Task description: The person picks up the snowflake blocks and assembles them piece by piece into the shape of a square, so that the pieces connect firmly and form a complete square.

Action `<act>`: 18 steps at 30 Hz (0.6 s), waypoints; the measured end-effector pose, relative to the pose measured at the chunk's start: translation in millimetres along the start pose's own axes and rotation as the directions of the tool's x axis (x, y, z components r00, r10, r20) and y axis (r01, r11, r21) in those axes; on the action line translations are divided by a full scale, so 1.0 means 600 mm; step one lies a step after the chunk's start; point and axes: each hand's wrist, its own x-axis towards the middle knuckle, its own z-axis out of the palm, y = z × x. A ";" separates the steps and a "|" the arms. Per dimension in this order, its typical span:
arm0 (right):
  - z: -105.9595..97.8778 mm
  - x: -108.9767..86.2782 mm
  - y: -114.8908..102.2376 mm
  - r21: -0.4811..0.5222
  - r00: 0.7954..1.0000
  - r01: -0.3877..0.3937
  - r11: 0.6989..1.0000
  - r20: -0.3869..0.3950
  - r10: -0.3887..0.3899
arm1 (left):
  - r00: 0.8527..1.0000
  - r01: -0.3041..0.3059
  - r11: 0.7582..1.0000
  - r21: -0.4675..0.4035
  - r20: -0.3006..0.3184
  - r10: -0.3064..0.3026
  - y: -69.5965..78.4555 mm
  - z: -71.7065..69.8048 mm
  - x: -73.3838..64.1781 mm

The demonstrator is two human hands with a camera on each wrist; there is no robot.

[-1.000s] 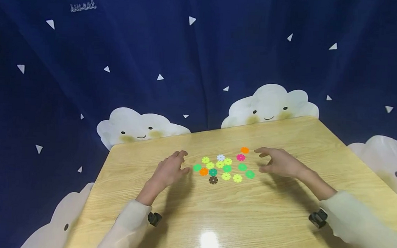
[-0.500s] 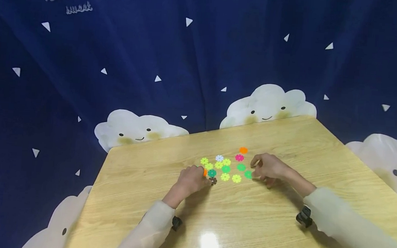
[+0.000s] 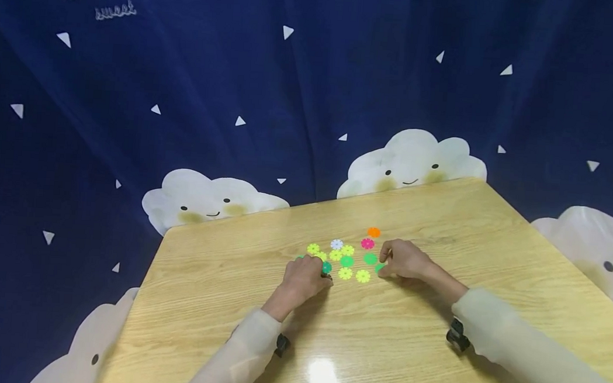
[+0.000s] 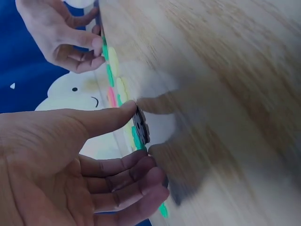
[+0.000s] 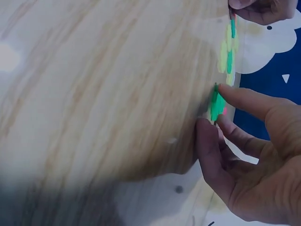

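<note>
— What does the left grip (image 3: pixel 303 279) hold?
— The brown disc (image 4: pixel 141 126), pinched by its edges, at the near side of the other discs (image 3: pixel 363 276) on the surface (image 3: pixel 382 337).
— And the right grip (image 3: pixel 406 260)?
— It grasps a green disc (image 5: pixel 217 106) at the group's right end.

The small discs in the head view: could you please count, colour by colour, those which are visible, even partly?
Yellow discs: 6
Bright green discs: 4
Dark green disc: 1
White disc: 1
Pink disc: 1
Orange disc: 1
Dark brown disc: 1
Total: 15 visible; the left hand may hide more.
</note>
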 end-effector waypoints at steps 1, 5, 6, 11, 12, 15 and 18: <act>0.003 0.001 0.001 -0.011 1.000 -0.006 1.000 -0.007 0.006 | 1.000 -0.006 1.000 0.004 0.002 0.006 0.001 0.000 -0.001; 0.012 0.002 0.002 -0.025 0.999 -0.045 0.999 -0.010 0.044 | 1.000 -0.017 0.999 0.028 0.010 0.017 0.005 0.001 -0.005; 0.012 0.001 0.002 -0.023 0.999 -0.046 0.999 -0.011 0.046 | 1.000 -0.020 0.999 0.029 0.014 0.020 0.005 0.001 -0.005; 0.006 -0.002 -0.001 -0.004 0.999 -0.032 0.999 0.005 0.032 | 0.998 0.002 0.999 -0.033 0.059 0.000 0.001 -0.002 0.002; 0.006 -0.002 -0.001 -0.002 1.000 -0.027 1.000 0.007 0.027 | 0.998 0.008 0.998 -0.056 0.065 -0.004 -0.001 -0.002 0.004; 0.006 -0.005 0.000 0.005 1.000 -0.016 1.000 0.006 0.016 | 0.997 0.029 0.993 -0.112 0.081 -0.020 -0.006 -0.002 0.006; 0.009 -0.007 0.002 0.009 1.000 -0.018 1.000 -0.002 0.018 | 0.997 0.029 0.989 -0.147 0.069 -0.019 -0.007 -0.001 0.007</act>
